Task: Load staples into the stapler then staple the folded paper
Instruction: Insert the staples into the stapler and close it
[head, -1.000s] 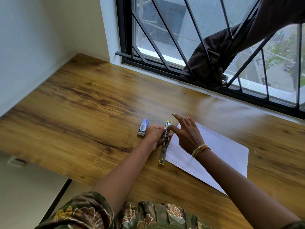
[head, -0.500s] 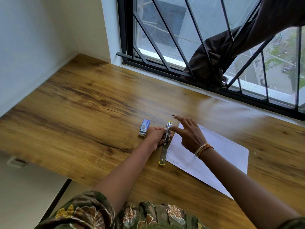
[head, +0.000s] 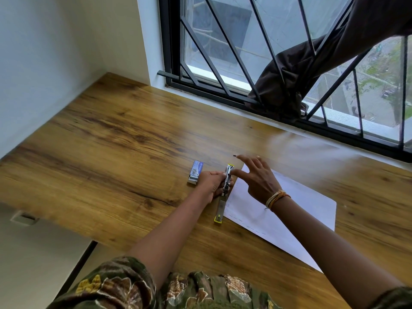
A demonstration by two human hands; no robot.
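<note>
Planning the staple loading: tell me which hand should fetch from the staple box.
Left, probably. The left hand grips the stapler right beside the staple box. The right hand hovers open on the stapler's far side, over the paper, and could take over the stapler.

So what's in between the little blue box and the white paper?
In the head view, the left hand and the opened stapler it holds lie between the staple box and the paper.

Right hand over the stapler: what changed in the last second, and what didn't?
The right hand opened out, its fingers spreading and lowering toward the stapler. The left hand kept its grip on the stapler. The staple box and paper lie where they were.
</note>
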